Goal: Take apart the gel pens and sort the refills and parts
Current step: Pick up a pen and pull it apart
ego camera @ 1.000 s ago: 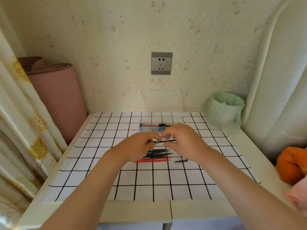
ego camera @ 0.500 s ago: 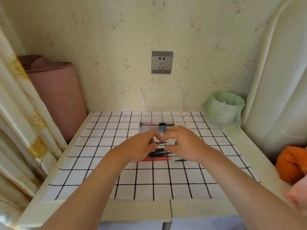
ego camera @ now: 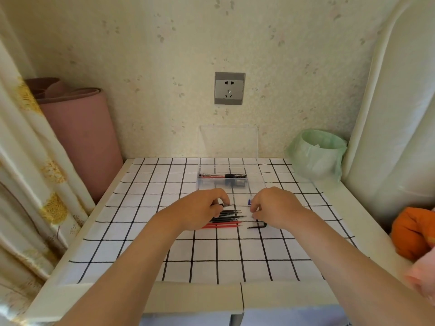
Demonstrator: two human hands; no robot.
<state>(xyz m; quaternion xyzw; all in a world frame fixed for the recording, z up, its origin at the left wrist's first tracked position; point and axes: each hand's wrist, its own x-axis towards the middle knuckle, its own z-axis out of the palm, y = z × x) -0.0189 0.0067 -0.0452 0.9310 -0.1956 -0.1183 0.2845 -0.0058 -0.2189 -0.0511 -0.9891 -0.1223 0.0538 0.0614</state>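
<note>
- Your left hand (ego camera: 202, 209) was over the middle of the checked cloth (ego camera: 146, 250). Its fingers were curled and pinched a thin dark piece (ego camera: 226, 204) whose fine tip pointed right. I could not tell whether it was a refill or a tip section.
- Your right hand (ego camera: 276, 205) was near the left one, with a clear gap between them. Its fingers were curled too, pinching a small blue-marked piece (ego camera: 249, 202) at the fingertips. That piece was too small to name.
- A row of black refills (ego camera: 231, 216) lay side by side on the cloth below the gap, tips to the right. They were partly hidden under your left hand.
- The red refills (ego camera: 223, 225) lay just nearer to you than the black ones and parallel to them.
- A bent black part (ego camera: 257, 225) lay by itself to the right of the red refills, close under your right hand.
- The clear box (ego camera: 255, 182) sat open just beyond your hands. Red and black gel pens (ego camera: 222, 176) lay across its far side.
- The clear lid (ego camera: 228, 142) stood upright against the wall behind the box.
- A green-bagged bin (ego camera: 317, 156) stood at the far right corner of the table (ego camera: 195, 300), well apart from the pens.
- A grey wall socket (ego camera: 229, 88) was above the lid. A pink rolled mat (ego camera: 80, 142) stood left of the table, and an orange bundle (ego camera: 414, 234) lay at the right edge.
</note>
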